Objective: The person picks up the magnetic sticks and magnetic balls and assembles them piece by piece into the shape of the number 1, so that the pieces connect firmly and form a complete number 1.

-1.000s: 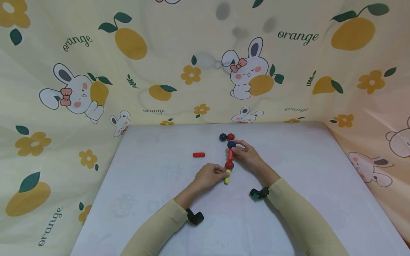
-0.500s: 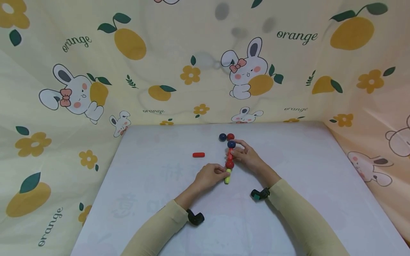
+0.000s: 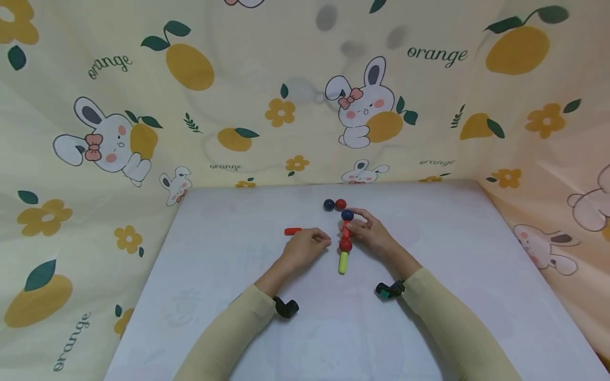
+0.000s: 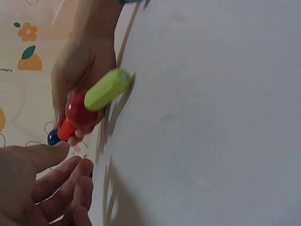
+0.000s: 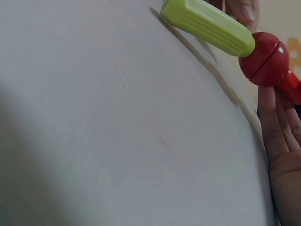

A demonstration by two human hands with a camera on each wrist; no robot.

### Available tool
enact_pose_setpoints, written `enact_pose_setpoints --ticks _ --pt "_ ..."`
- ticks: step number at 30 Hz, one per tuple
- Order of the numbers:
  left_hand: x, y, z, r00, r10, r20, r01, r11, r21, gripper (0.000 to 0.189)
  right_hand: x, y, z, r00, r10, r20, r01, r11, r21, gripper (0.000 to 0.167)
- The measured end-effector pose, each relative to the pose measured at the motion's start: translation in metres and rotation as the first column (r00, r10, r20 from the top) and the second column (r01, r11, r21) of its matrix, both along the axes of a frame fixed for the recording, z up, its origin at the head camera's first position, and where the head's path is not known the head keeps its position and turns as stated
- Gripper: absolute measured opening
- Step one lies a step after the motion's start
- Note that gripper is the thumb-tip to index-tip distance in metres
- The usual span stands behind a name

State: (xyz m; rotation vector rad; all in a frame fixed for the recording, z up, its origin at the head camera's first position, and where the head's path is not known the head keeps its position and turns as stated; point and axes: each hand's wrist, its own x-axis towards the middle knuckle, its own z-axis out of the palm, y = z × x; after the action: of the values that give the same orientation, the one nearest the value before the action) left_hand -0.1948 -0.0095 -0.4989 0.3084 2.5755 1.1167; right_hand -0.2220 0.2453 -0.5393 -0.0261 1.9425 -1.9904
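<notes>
My right hand (image 3: 374,233) pinches a red rod (image 3: 346,229) in a joined chain of toy pieces. A dark blue ball (image 3: 347,215) caps the chain's far end. Below the rod comes a red ball (image 3: 345,245), then a yellow-green rod (image 3: 343,263) at the near end, its free tip pointing toward me. To the left of the chain, my left hand (image 3: 305,248) is apart from it, fingers loosely bent with nothing between them. In the left wrist view, the left fingers (image 4: 54,183) hang below the red ball. A loose red rod (image 3: 292,231) is partly covered by the left hand.
Beyond the chain, a second dark blue ball (image 3: 329,205) and a second red ball (image 3: 340,204) lie side by side on the white table (image 3: 229,222). A patterned cloth (image 3: 267,69) hangs behind the table's far edge.
My left hand has let go of the yellow-green rod and moved left and away from me, toward the loose red rod. The right hand keeps its hold on the chain.
</notes>
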Motion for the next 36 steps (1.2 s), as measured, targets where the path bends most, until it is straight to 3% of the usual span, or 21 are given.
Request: enact_pose_setpoints --ticks 8,15,27,36 --pt "-0.027 0.003 0.001 0.987 -0.014 -0.16 0.008 0.999 -0.041 0.02 0.002 0.002 -0.001 1.0 0.0 0.019 0.0 1.0 -0.005 0.065" --pt "-0.049 0.005 0.0 0.97 0.004 -0.242 -0.041 0.988 -0.146 0.026 0.002 0.002 -0.005 0.999 -0.004 0.041 0.003 1.0 0.027 0.064" --pt "-0.077 0.013 0.0 0.95 -0.053 -0.309 -0.022 0.972 -0.235 0.045 0.003 0.0 0.0 1.0 -0.011 0.008 0.011 1.0 -0.005 0.061" --pt "-0.09 0.019 -0.001 0.956 -0.088 -0.281 0.001 0.956 -0.294 0.051 0.002 -0.001 -0.003 1.0 -0.014 0.014 0.015 1.0 -0.021 0.062"
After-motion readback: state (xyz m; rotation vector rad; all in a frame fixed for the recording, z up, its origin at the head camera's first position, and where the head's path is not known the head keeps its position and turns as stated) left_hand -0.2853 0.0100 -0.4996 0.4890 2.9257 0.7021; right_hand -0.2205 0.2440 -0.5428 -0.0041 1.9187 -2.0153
